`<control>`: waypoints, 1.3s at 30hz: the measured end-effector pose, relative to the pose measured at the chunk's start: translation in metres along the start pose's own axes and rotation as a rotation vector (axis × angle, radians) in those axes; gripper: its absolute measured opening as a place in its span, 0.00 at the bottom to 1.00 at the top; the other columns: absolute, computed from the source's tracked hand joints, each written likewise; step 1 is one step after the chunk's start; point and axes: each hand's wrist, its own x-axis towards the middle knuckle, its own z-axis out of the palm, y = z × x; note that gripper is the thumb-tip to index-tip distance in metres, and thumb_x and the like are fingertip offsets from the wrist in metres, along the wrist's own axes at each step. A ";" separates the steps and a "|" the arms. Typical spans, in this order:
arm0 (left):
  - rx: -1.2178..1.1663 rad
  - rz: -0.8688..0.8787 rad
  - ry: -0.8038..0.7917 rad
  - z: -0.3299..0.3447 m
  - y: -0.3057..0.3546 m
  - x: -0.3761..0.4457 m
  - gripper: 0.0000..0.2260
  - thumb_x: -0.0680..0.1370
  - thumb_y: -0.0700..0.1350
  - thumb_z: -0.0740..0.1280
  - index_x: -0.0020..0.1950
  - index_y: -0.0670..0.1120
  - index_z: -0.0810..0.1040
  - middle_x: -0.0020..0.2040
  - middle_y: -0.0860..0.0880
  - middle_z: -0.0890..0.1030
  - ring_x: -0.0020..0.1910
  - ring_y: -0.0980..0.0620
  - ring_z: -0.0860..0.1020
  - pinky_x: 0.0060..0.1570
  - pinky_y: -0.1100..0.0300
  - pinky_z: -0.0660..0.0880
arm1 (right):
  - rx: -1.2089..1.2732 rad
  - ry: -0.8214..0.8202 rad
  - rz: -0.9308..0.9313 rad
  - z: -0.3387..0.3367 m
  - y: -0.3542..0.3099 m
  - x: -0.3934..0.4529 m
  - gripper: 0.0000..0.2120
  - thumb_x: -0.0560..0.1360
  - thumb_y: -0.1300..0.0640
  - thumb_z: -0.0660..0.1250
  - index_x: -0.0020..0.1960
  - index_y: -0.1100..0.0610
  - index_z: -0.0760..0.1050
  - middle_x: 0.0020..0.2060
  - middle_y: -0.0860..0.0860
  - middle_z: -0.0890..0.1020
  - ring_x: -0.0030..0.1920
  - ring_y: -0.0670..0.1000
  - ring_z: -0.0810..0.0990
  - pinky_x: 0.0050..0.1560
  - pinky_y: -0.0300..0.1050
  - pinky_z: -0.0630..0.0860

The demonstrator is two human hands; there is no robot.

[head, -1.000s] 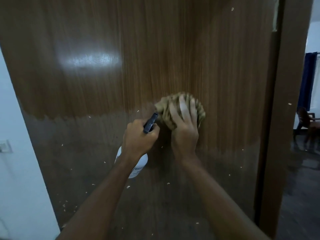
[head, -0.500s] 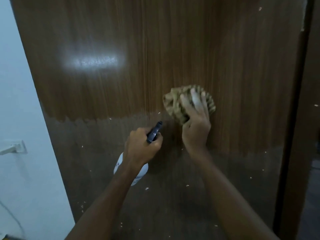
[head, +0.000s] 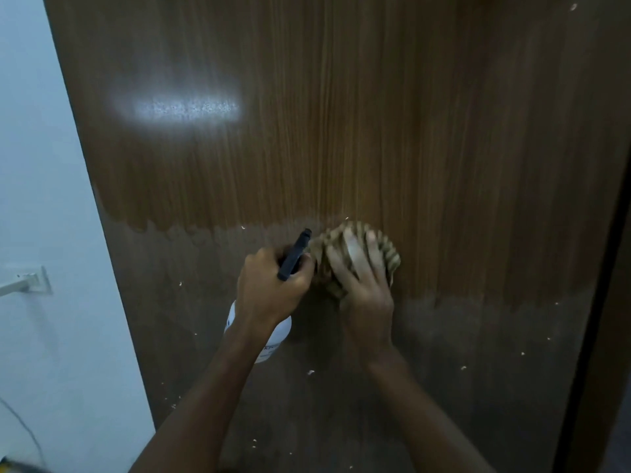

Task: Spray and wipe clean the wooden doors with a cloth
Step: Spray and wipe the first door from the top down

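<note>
Pressing cloth (head: 358,257) on door (head: 341,131), right hand (head: 367,295) flat; left hand (head: 269,291) gripping spray bottle (head: 273,336), label unreadable.

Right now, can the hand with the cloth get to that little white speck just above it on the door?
Probably yes. The right hand presses the striped tan cloth flat on the brown wooden door, and the small white speck sits just above the cloth's top edge with only bare wood between them.
</note>
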 end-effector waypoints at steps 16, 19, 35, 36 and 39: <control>-0.021 0.021 -0.053 -0.056 -0.054 0.005 0.17 0.75 0.51 0.67 0.29 0.48 0.66 0.23 0.52 0.66 0.22 0.53 0.63 0.27 0.54 0.61 | 0.042 0.090 0.159 0.045 -0.071 0.059 0.31 0.78 0.76 0.60 0.75 0.52 0.75 0.80 0.49 0.66 0.83 0.56 0.55 0.76 0.51 0.68; -0.034 0.018 -0.033 -0.069 -0.065 0.006 0.18 0.75 0.51 0.67 0.28 0.50 0.65 0.22 0.53 0.66 0.22 0.53 0.63 0.27 0.54 0.61 | -0.011 0.113 0.156 0.055 -0.085 0.061 0.32 0.79 0.77 0.56 0.76 0.52 0.74 0.80 0.51 0.66 0.83 0.58 0.56 0.71 0.54 0.75; -0.025 0.045 -0.100 -0.130 -0.110 0.007 0.17 0.75 0.53 0.68 0.29 0.49 0.68 0.23 0.52 0.68 0.22 0.54 0.62 0.27 0.56 0.61 | -0.045 0.065 0.028 0.094 -0.146 -0.021 0.23 0.84 0.69 0.61 0.76 0.52 0.74 0.79 0.51 0.68 0.81 0.59 0.61 0.65 0.58 0.79; -0.023 0.043 -0.116 -0.133 -0.112 0.006 0.17 0.74 0.53 0.68 0.29 0.50 0.68 0.23 0.53 0.68 0.22 0.54 0.63 0.27 0.57 0.61 | -0.035 0.035 0.000 0.093 -0.151 -0.045 0.19 0.86 0.63 0.61 0.75 0.53 0.75 0.79 0.51 0.69 0.81 0.59 0.63 0.65 0.58 0.78; -0.003 0.059 -0.131 -0.139 -0.117 0.004 0.17 0.75 0.53 0.69 0.28 0.52 0.67 0.22 0.55 0.69 0.21 0.53 0.64 0.26 0.64 0.59 | -0.036 0.010 -0.011 0.096 -0.151 -0.035 0.18 0.86 0.60 0.61 0.75 0.52 0.75 0.79 0.51 0.68 0.81 0.58 0.61 0.66 0.58 0.78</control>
